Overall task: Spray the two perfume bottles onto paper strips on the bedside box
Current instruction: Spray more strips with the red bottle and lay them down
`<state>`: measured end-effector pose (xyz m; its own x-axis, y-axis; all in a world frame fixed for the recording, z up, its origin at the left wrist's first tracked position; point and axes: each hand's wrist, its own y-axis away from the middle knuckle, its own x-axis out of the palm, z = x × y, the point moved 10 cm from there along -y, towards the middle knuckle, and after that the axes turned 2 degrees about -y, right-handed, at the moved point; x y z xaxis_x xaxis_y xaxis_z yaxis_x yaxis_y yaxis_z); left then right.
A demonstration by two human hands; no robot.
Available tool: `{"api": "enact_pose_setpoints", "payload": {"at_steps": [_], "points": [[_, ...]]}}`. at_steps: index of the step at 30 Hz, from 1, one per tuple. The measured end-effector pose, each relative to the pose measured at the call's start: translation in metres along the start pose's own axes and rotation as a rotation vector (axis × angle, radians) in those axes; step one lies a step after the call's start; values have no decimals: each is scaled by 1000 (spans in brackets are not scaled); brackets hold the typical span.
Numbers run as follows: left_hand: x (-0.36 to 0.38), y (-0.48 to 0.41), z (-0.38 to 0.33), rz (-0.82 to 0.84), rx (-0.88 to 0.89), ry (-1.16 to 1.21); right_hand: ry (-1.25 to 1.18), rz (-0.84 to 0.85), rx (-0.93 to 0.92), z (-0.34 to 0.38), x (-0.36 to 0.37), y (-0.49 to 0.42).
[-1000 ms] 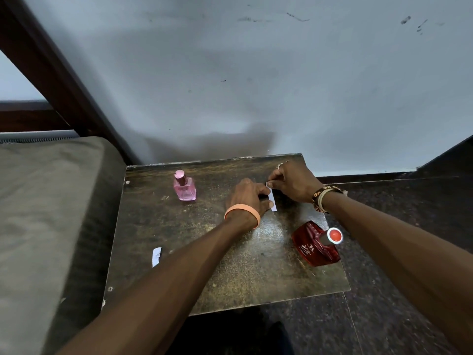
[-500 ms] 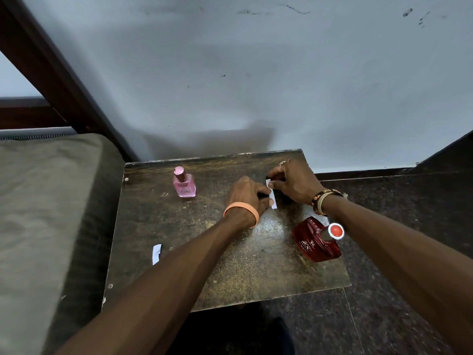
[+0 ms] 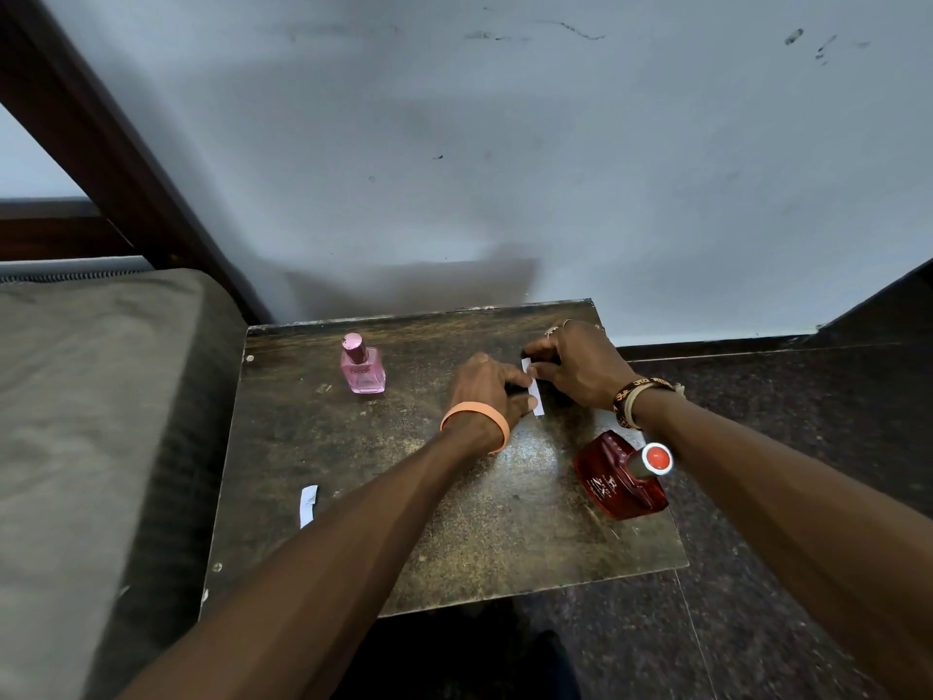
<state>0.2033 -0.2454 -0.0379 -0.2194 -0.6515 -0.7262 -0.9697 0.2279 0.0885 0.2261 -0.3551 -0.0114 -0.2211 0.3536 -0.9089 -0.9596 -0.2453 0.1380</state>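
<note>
The bedside box point(image 3: 454, 538) has a dark, worn top. A small pink perfume bottle point(image 3: 362, 370) stands upright at its back left. A red perfume bottle point(image 3: 620, 481) with a red-and-white cap stands near the right edge. A white paper strip point(image 3: 534, 390) lies on the box at the back middle, between my two hands. My left hand point(image 3: 492, 386), with an orange wristband, pinches its near end with curled fingers. My right hand point(image 3: 575, 363) pinches its far end. A second white strip point(image 3: 308, 505) lies loose near the front left.
A grey-brown mattress point(image 3: 86, 447) butts against the box's left side, with a dark wooden bed frame point(image 3: 101, 144) behind it. A pale wall point(image 3: 505, 169) rises right behind the box. Dark stone floor point(image 3: 782, 573) lies to the right and in front.
Both hands stay on the strip between them, with only slight finger shifts. The bottles and the loose strip have not moved.
</note>
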Motion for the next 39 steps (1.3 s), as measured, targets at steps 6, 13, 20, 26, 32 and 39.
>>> {"api": "enact_pose_setpoints", "payload": {"at_steps": [6,13,20,26,32,39], "points": [[-12,10,8,-68,-67,221,-150,-86,119,-20,-21,13],[-35,50,7,-73,-39,243,-403,-296,292,-54,-64,79],[-37,103,-34,-10,-44,262,-745,-340,308,-19,-85,164],[-24,147,-61,5,-128,255,-641,-291,352,13,-72,213],[-5,162,-81,49,-200,230,-541,-287,364,23,-62,224],[8,139,-102,28,-129,124,-373,-237,299,37,-54,212]]}}
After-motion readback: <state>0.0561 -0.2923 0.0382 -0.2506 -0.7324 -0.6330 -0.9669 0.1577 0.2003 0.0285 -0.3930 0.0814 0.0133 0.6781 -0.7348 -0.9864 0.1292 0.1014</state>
